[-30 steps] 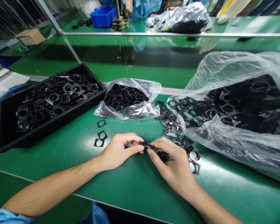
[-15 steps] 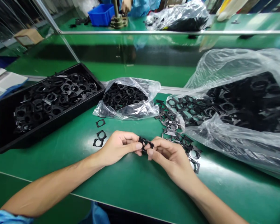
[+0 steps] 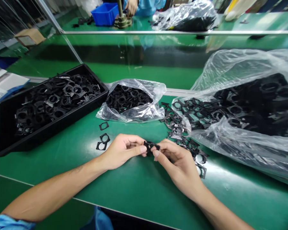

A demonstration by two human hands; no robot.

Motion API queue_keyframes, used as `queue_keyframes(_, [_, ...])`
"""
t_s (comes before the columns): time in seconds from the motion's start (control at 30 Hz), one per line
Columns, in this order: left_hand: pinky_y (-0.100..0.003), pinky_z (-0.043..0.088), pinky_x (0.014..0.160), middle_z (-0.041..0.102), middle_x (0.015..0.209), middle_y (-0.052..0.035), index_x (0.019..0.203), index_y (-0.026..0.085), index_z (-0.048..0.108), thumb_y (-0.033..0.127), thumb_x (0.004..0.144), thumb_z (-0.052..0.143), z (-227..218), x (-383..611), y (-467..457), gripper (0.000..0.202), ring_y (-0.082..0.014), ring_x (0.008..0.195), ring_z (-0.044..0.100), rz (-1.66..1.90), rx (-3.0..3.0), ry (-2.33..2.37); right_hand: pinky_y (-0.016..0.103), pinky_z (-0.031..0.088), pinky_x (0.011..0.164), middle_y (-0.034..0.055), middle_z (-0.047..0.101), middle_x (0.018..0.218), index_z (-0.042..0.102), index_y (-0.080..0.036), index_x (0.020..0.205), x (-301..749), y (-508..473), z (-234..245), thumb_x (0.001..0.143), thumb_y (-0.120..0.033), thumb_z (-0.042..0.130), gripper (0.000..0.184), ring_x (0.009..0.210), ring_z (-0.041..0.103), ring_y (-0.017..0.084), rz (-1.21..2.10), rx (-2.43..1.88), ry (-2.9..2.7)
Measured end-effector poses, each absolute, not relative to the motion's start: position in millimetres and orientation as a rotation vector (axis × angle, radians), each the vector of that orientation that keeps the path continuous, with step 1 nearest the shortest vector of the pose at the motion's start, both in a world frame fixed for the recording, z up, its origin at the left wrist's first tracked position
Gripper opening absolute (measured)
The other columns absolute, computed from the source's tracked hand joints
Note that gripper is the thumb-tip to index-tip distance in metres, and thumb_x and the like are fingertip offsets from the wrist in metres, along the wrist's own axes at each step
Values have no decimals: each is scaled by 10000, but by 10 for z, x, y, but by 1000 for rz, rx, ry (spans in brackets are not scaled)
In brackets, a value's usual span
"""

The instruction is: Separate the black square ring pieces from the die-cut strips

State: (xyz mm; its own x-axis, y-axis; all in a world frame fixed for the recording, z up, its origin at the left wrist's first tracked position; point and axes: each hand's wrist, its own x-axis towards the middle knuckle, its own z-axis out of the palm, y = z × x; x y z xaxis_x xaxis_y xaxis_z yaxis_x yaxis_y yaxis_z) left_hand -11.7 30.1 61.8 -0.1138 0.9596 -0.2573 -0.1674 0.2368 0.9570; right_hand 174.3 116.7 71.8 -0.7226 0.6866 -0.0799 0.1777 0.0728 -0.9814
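One black tray [image 3: 62, 119]: lies slantwise at far left on the green tabletop [image 3: 124, 191], loaded with dark ring-holed frames.
Three loose frames [image 3: 104, 142]: rest flat between tray and wrist, two overlapping, one a little farther off; untouched.
Left hand [image 3: 126, 151]: comes in from the left; pinches the left end of a small black part [image 3: 151, 144] between thumb and fingers.
Small clear bag [image 3: 134, 118]: sits beyond the pinching fingertips, filled with similar dark pieces; apart from the grip.
Small black part: held above the tabletop, directly right of the left fingers and directly left of those of the right hand [image 3: 177, 159]; visible long axis running roughly left to right, from one grip to the other; seen at a slant, partly covered by fingertips; impossible to tell whether single or made of two pieces.
Nearer hand: neither; in contact on both sides, one end each.
Right hand: reaches in from lower right; grips the right end, thumb in front, fingers behind.
Spilled pieces [image 3: 176, 131]: lie just beyond and beside the right knuckles, heaped toward the bag mouth.
Large clear bag [image 3: 242, 147]: lies open at far right, full of more dark pieces.
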Motion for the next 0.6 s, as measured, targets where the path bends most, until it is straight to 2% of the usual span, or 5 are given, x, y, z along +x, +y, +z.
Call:
queue_keyframes(0.17, [-223,504,715,754,794,-34,817,146,789,255,831,766,620,-117,310,112,-135,736,655,1197,875,1292,259,470,609,14,613,736,716,-194,837,1748,1128,657,905,-227,683,82,646,571,147,1562,-830,-1954])
queue_keyframes(0.3, [-221,434,639,700,780,-22,790,136,767,286,803,778,607,-120,305,151,-120,688,564,1164,885,1342,241,456,604,-5,588,721,703,-195,827,1735,1127,680,873,-184,687,50,632,546,128,1584,-832,-1898])
queue_keyframes(0.47, [-227,316,556,521,657,30,702,137,670,354,808,777,589,-131,294,264,-93,600,408,1155,929,1390,248,442,587,-12,585,662,676,-182,808,1722,1138,722,861,-273,705,109,594,554,130,1848,-882,-1749])
queue_keyframes(0.6, [-221,304,547,492,632,39,688,141,638,404,807,793,562,-127,288,328,-91,594,395,1167,907,1368,251,454,600,-16,611,659,679,-178,805,1721,1154,745,821,-310,768,159,571,563,121,2024,-907,-1591])
